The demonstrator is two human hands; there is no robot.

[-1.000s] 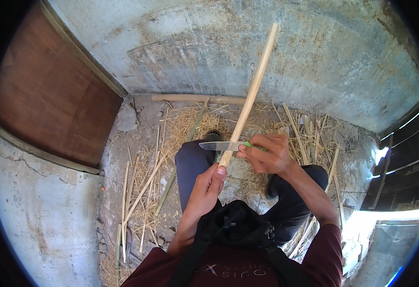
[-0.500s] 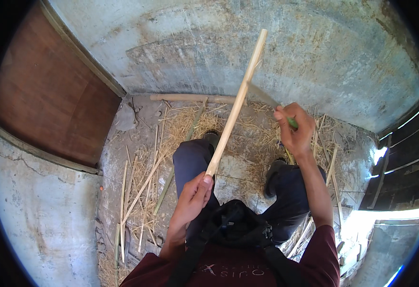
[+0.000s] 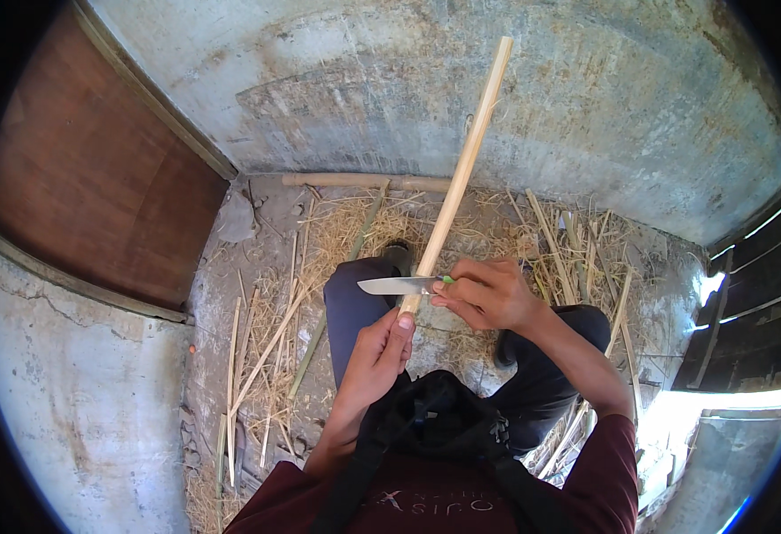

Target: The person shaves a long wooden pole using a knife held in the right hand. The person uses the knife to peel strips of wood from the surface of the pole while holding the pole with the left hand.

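Note:
A long, pale bamboo strip (image 3: 467, 158) slants upward and away from me, its near end in the closed grip of my left hand (image 3: 378, 354). My right hand (image 3: 490, 294) is shut on a knife (image 3: 396, 286) with a green handle, most of which the fingers hide. The blade lies across the strip just above my left thumb, pointing left. A small sliver curls off the strip's edge near its far end.
Shavings (image 3: 346, 222) litter the floor between my feet and the grey wall (image 3: 586, 116). Loose bamboo strips lie at the left (image 3: 270, 347) and at the right (image 3: 551, 245). A bamboo pole (image 3: 337, 180) rests along the wall's foot. A brown door panel (image 3: 105, 169) stands at the left.
My right hand has brought the knife down and left, from the strip's upper part to near my left hand. My left hand and the strip have shifted slightly up and right.

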